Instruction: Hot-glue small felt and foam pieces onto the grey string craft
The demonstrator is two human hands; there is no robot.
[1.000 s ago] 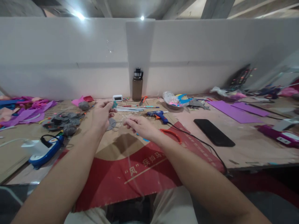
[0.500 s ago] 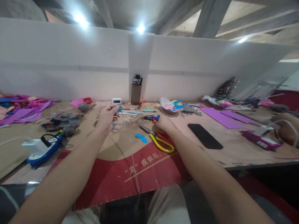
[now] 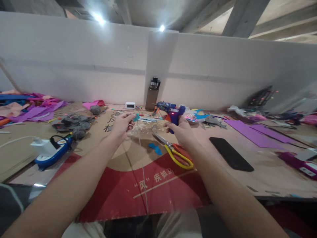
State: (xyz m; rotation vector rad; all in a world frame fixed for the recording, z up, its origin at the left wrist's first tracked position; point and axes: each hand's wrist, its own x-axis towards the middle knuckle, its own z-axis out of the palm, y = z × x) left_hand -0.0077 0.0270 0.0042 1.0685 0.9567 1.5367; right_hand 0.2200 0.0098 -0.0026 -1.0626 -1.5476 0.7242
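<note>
My left hand (image 3: 122, 126) is closed in a pinch on a small teal piece (image 3: 137, 117), held above the cardboard. A thin pale cord (image 3: 143, 165) runs from near this piece down toward my lap; whether it is tied to it I cannot tell. My right hand (image 3: 182, 129) grips a blue glue gun (image 3: 176, 114), raised off the board, its nozzle pointing left toward the teal piece. A small red light glows on its side. Below it lie scissors (image 3: 180, 159) with yellow and red handles, and a flat blue cut-out (image 3: 155, 148).
Red-and-brown cardboard (image 3: 109, 185) covers the table before me. A bottle (image 3: 152, 97) stands at the back wall. To the right are a black phone (image 3: 230, 153) and purple sheets (image 3: 252, 132); to the left, a blue power strip (image 3: 54, 155) and grey pieces (image 3: 70, 124).
My right hand has lifted the glue gun off the cardboard and turned it upright, nozzle left. My left hand still pinches the teal piece. The view has shifted slightly left.
</note>
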